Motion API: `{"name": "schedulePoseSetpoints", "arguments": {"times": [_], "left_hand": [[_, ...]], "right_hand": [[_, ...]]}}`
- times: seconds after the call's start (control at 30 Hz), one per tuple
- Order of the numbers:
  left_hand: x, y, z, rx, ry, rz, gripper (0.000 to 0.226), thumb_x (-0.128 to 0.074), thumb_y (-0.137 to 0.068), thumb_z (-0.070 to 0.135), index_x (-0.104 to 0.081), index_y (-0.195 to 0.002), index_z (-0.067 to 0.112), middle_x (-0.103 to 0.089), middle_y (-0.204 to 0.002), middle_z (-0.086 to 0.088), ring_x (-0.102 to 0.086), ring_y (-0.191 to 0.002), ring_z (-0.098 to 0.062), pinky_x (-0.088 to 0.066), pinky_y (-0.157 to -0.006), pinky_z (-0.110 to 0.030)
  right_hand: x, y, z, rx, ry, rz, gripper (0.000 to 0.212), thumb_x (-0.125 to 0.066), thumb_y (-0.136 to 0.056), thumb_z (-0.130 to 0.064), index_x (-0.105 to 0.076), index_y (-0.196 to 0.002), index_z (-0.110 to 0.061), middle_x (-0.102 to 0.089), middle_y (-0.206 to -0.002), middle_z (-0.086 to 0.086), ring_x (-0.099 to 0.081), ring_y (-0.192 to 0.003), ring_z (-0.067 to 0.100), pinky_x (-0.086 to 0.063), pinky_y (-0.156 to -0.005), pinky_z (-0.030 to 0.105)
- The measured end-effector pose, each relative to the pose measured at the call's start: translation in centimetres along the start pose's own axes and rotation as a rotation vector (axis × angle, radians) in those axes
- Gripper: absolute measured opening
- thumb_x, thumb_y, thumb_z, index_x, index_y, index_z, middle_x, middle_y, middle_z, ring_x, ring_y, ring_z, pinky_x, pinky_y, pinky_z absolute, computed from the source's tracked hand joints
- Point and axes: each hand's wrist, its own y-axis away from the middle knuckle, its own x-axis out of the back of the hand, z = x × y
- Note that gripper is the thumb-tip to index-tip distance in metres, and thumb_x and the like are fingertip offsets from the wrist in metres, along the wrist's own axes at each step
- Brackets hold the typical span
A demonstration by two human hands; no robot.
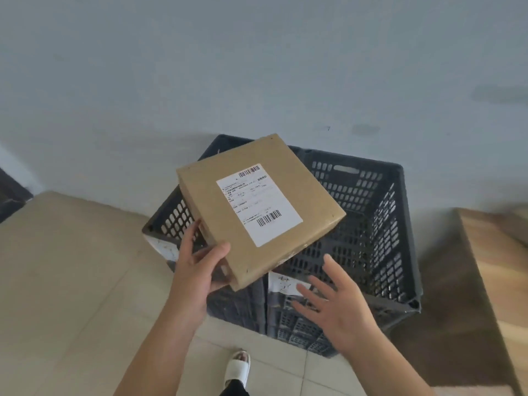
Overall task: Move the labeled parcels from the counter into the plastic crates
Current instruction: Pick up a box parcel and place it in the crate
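One parcel, one crate, two hands and one sandalled foot were in view; a pale tiled floor point(71, 281) lay at the left; the left hand point(197, 270) gripped the near left corner of the parcel point(260, 207), thumb on top and fingers curled beneath; the parcel was a flat brown cardboard box held tilted above the open mouth of the crate point(380, 224), carrying one white shipping label point(258, 204) with two barcodes, its print too small to read; the crate was dark grey plastic with perforated walls and stood on the floor against a grey wall point(257, 67); the right hand point(334, 304) hovered spread and holding nothing, just below the parcel's near edge; the foot point(238, 367) showed beneath; a wooden surface point(497, 267) sat at far right.
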Motion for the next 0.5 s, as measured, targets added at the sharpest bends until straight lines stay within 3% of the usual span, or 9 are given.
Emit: {"name": "schedulePoseSetpoints", "arguments": {"times": [0.07,0.13,0.27,0.4,0.5], "left_hand": [[-1.5,-3.3,0.5,0.043,-0.019,-0.104,0.079,-0.092,-0.067,0.034,-0.053,-0.129,0.065,-0.076,-0.118,0.005,-0.073,-0.109,-0.018,-0.065,-0.074,-0.045],[-2.8,-5.8,0.9,0.076,-0.062,-0.201,0.086,-0.095,-0.066,0.038,-0.05,-0.136,0.062,-0.074,-0.12,0.005,-0.072,-0.111,-0.017,-0.065,-0.079,-0.048],[-4.9,-10.1,1.6,0.118,-0.135,-0.384,0.094,-0.09,-0.069,0.035,-0.042,-0.147,0.056,-0.074,-0.122,0.006,-0.071,-0.114,-0.015,-0.062,-0.09,-0.05],[-7.0,-13.2,1.2,0.135,-0.217,-0.508,0.089,-0.088,-0.081,0.028,-0.039,-0.15,0.056,-0.074,-0.118,0.012,-0.071,-0.11,-0.007,-0.058,-0.087,-0.035],[-9.1,-14.9,0.6,0.174,-0.267,-0.561,0.086,-0.087,-0.082,0.033,-0.038,-0.149,0.059,-0.071,-0.123,0.011,-0.068,-0.115,-0.01,-0.058,-0.089,-0.036]], "right_hand": [[-2.3,-1.2,-0.8,0.001,-0.084,0.012,0.069,-0.082,-0.07,-0.05,-0.05,-0.131,-0.041,-0.056,-0.136,0.013,-0.064,-0.12,0.038,-0.062,-0.082,0.059],[-3.9,-2.3,-1.7,0.014,-0.151,0.036,0.065,-0.08,-0.08,-0.045,-0.056,-0.137,-0.025,-0.059,-0.137,0.018,-0.064,-0.12,0.04,-0.062,-0.082,0.059],[-5.0,-3.9,-2.6,0.057,-0.3,0.167,0.076,-0.082,-0.071,-0.038,-0.056,-0.138,-0.014,-0.064,-0.129,0.024,-0.066,-0.116,0.042,-0.061,-0.08,0.057],[-4.4,-5.1,-2.9,0.081,-0.443,0.238,0.069,-0.081,-0.072,-0.035,-0.059,-0.132,-0.01,-0.064,-0.13,0.026,-0.066,-0.116,0.045,-0.06,-0.081,0.06],[-4.1,-6.0,-3.7,0.097,-0.535,0.282,0.062,-0.08,-0.075,-0.032,-0.059,-0.128,-0.006,-0.063,-0.128,0.027,-0.065,-0.114,0.046,-0.056,-0.082,0.063]]}}
